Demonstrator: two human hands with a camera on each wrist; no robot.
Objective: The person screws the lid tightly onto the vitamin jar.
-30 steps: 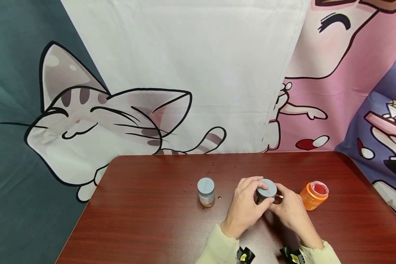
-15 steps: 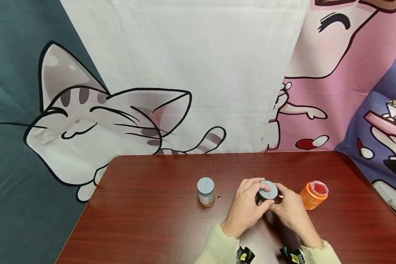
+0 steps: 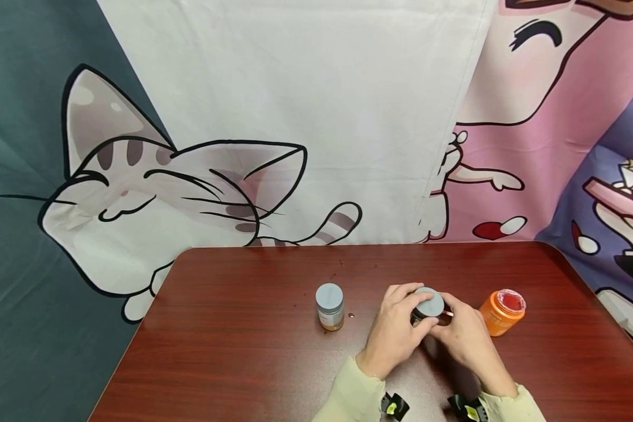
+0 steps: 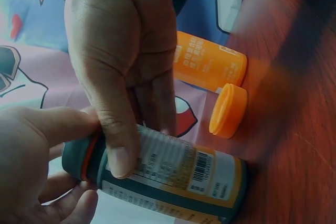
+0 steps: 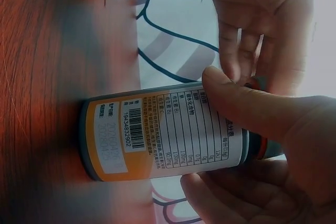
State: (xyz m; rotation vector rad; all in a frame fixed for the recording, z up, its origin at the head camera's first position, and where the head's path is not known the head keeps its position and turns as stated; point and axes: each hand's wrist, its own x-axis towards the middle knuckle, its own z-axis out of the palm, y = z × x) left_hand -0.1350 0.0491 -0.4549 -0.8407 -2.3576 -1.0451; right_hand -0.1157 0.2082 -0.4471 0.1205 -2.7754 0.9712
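A dark supplement bottle (image 5: 168, 129) with a white and yellow printed label and a barcode stands between both hands. My left hand (image 3: 395, 331) grips its grey-topped lid (image 3: 431, 303), with thumb and fingers curled round the side. An orange-red ring (image 4: 90, 157) shows at the lid in the left wrist view. Lower down, my right hand (image 3: 466, 335) holds the bottle's body, its thumb (image 5: 252, 100) lying along the label. The bottle's base is right at the tabletop in both wrist views; in the head view most of its body is hidden behind the hands.
An orange bottle (image 3: 498, 316), uncapped with a red opening, stands right of the right hand. Its orange cap (image 4: 229, 111) lies on the table nearby. Left of the hands stands another grey-lidded bottle (image 3: 329, 306), with a small drop-like spot (image 3: 351, 315) beside it. Printed cloth (image 3: 322, 117) hangs behind the table.
My left hand and the lid under its fingers have shifted very slightly to the right. The right hand and the other bottles stay where they were.
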